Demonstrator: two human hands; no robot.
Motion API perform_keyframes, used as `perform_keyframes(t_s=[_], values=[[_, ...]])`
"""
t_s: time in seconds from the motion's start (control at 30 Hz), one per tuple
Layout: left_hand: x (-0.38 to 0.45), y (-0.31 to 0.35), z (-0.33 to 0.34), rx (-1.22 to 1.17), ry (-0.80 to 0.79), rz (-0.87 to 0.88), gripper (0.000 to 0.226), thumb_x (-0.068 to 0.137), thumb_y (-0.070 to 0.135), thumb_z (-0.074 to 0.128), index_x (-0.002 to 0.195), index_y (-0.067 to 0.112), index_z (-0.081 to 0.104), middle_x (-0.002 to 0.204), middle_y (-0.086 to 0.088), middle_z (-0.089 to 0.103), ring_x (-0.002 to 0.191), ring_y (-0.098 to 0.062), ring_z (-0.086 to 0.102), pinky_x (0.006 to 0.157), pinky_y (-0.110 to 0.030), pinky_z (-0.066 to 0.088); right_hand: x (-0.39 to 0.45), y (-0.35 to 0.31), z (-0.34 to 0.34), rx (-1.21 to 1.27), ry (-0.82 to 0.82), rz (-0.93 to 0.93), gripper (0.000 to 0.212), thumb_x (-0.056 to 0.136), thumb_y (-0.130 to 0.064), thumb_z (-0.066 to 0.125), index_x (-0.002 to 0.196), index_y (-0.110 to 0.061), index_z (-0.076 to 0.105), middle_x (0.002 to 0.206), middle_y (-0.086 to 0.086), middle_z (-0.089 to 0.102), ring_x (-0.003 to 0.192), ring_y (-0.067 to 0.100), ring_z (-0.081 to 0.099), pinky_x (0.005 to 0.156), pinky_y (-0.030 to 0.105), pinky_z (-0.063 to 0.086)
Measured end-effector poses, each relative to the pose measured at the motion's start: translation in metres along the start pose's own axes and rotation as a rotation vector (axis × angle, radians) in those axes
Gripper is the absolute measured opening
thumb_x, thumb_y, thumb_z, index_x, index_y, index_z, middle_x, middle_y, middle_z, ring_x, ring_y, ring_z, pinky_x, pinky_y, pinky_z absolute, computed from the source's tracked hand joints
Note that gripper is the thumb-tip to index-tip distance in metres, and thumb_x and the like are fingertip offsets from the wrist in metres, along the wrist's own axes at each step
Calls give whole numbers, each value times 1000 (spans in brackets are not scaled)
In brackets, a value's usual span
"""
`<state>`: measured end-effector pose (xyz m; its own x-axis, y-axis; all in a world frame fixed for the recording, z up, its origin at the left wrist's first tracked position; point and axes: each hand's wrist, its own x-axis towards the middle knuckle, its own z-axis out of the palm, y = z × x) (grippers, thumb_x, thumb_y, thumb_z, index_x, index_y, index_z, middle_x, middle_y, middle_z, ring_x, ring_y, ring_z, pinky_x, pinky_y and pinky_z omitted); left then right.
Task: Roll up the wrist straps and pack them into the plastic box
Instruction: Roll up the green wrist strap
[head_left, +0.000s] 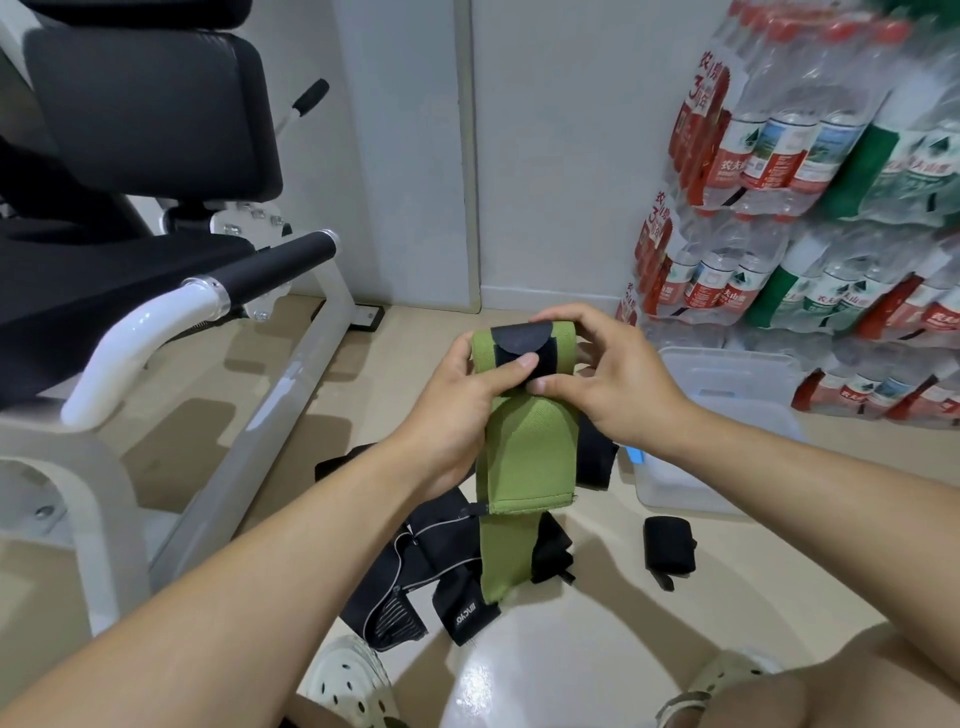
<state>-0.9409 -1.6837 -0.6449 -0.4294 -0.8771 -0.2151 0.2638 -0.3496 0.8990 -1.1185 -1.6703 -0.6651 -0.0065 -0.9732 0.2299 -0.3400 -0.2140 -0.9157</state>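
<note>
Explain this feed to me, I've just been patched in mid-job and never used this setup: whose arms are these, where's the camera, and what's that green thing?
There is no machine here. One wide-angle camera sits on a person's head, looking forward and down, so the two bare arms reaching in from the bottom are the wearer's own. The left hand and right hand together hold a green wrist strap, rolled at its top end; the unrolled tail hangs down towards the floor. Below it lies a pile of black straps, and to the right one rolled black strap. Beyond that stands the clear plastic box, open. Gym equipment stands on the left, packs of bottled water are stacked on the right, and the wearer's pale sandals show at the bottom.
</note>
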Motion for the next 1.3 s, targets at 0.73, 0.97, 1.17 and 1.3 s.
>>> perform_keyframes(t_s=[0.73, 0.97, 1.17, 1.3], values=[[8, 5, -12, 70, 12, -26, 16, 97, 9, 65, 113, 13, 65, 107, -15, 76, 87, -24, 74, 84, -39, 61, -3, -4, -7, 109, -67, 107, 66, 73, -29, 89, 132, -33, 60, 129, -8, 64, 106, 10, 71, 89, 23, 56], [8, 2, -19, 239, -16, 75, 36, 82, 7, 80, 113, 18, 68, 127, -17, 67, 98, -25, 73, 84, -42, 59, -5, -2, -12, 317, -231, 379, 57, 81, -42, 70, 132, -18, 60, 117, 5, 74, 102, 19, 74, 93, 35, 60], [8, 4, -23, 229, -71, 66, 44, 76, 8, 79, 117, 18, 67, 125, -18, 69, 102, -28, 71, 93, -47, 59, -5, -5, -11, 327, -205, 355, 55, 84, -32, 70, 133, -10, 57, 116, 2, 75, 106, 16, 73, 96, 30, 56], [9, 5, -26, 239, -77, 42, 44, 88, -3, 73, 126, 16, 63, 128, -18, 69, 108, -30, 70, 97, -50, 57, -5, -5, -8, 352, -169, 340, 59, 80, -29, 74, 133, -12, 54, 122, 10, 73, 112, 27, 71, 103, 53, 53]])
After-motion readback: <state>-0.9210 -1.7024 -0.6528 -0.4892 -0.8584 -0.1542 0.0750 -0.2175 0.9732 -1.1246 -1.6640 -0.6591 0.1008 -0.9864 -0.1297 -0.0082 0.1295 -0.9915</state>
